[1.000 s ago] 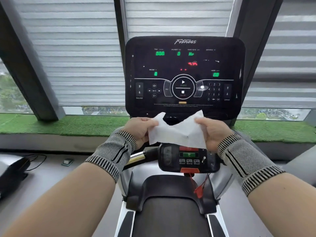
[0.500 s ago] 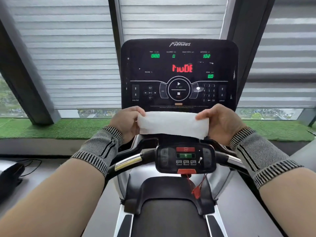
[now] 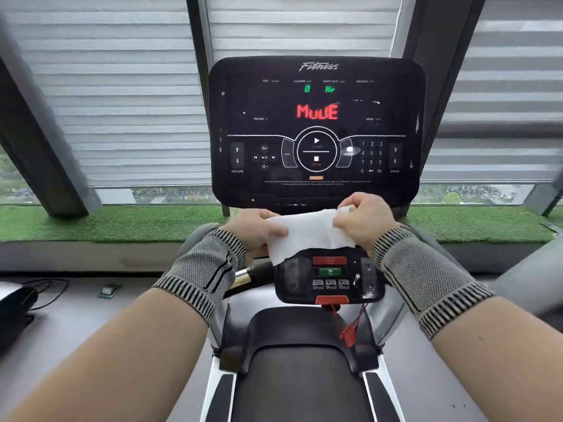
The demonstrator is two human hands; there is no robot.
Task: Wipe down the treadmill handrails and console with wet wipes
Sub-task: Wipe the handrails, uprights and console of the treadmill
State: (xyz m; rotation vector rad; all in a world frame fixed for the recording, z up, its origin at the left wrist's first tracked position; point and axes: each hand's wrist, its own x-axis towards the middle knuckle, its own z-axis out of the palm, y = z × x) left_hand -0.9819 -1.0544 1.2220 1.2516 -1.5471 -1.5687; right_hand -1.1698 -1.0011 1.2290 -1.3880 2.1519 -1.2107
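Soft white wet wipe, limp and light, pinched at either end by left hand and right hand, just below black treadmill console; probably best bunched mid-palm for wiping.

console ahead, open air beside it

A: List the items along the window wall.

B: Grey horizontal slatted blinds cover the glazing between dark slanted window pillars. A strip of green artificial turf lines the sill ledge.

A: And on the pale grey floor?

B: A small square greenish block lies near the ledge. At the left edge sits a black rounded device with a thin black cable beside it.
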